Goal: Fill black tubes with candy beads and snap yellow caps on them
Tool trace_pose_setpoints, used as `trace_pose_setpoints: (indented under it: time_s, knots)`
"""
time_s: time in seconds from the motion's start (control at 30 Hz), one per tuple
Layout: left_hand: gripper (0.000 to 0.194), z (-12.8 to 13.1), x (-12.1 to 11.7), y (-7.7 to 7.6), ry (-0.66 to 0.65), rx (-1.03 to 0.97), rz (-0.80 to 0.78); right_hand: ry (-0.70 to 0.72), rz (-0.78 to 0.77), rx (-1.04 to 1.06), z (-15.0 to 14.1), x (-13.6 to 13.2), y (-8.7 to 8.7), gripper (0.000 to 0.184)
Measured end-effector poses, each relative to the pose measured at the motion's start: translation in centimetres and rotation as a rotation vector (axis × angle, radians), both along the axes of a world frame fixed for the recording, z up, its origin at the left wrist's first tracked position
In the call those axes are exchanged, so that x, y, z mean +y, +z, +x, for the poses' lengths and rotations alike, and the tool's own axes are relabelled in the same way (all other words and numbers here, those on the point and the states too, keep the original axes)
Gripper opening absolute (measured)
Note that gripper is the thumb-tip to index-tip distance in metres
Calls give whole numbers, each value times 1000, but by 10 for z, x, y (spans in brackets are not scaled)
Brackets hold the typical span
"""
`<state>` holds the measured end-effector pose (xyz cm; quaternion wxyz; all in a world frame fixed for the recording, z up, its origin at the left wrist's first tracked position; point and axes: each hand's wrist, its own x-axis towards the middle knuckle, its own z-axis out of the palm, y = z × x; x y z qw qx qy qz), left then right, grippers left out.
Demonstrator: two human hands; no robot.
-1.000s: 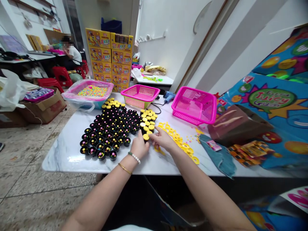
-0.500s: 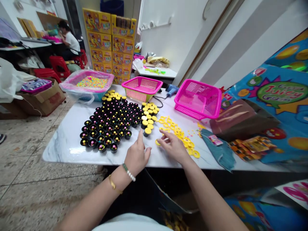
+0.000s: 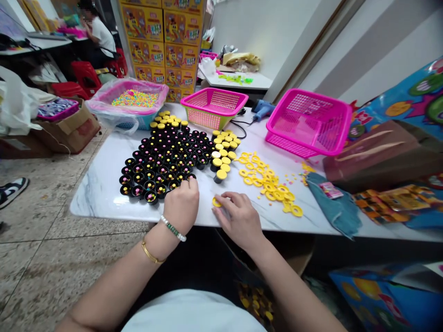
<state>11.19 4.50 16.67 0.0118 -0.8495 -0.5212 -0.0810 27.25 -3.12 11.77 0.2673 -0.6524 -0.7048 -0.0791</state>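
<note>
My left hand (image 3: 182,203) has its fingers closed at the rim of a small black cup (image 3: 190,176) at the near right edge of the group; the fingers partly cover that cup. Under the fingertips of my right hand (image 3: 239,216) is a yellow lid (image 3: 216,201), gripped close to the tabletop. Many open black cups (image 3: 161,169) with pink, yellow and blue beads inside stand packed together on the left. Cups with yellow lids (image 3: 221,174) stand in a cluster between them and a loose pile of yellow ring-like pieces (image 3: 273,186).
Behind the cups are a plastic-lined tub (image 3: 134,97) of coloured beads and two pink baskets (image 3: 214,103) (image 3: 309,122). A blue heat-gun-like tool (image 3: 263,109) lies between the baskets. On the right lie a blue cloth (image 3: 334,207) and a brown bag (image 3: 377,157). A person (image 3: 100,39) sits far left.
My left hand has moved left from beside the lidded cups to an open cup, its fingers closing. My right hand has come down onto the yellow lid. The view has tilted downward.
</note>
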Motion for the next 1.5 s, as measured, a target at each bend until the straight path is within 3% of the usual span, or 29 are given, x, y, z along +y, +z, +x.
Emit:
trace_pose_setpoints:
  time_s: [0.17,0.33,0.5,0.57,0.67,0.8,0.87,0.97,1.13,1.27,1.5]
  knots:
    - [23,4,6,-1,-32,29,26,30,24,-49,4,-22,-5,41]
    - [26,5,14,1,-41,68,21,152,60,-62,5,-36,-19,48]
    - [17,7,6,-2,-210,-65,120,218,154,246,3,-40,-24,35]
    - [8,8,0,-8,-314,-203,102,165,80,463,7,-38,-15,23]
    - [8,12,-7,-21,-403,-439,-74,29,-138,796,21,-26,6,14]
    - [28,16,-10,-40,-294,-734,-202,16,-484,1118,37,-6,31,31]
    - [38,17,-10,-46,-304,-787,-209,39,-530,1152,37,4,39,37]
    - [27,16,-9,-47,-368,-772,-196,64,-505,1093,29,16,42,31]
    - [20,14,-7,-41,-331,-759,-275,-70,-545,1171,20,28,38,37]
    - [13,14,-6,-38,-299,-697,-330,-43,-653,1270,22,30,37,35]
    - [14,14,-6,-40,-319,-659,-320,-24,-649,1305,23,28,39,32]
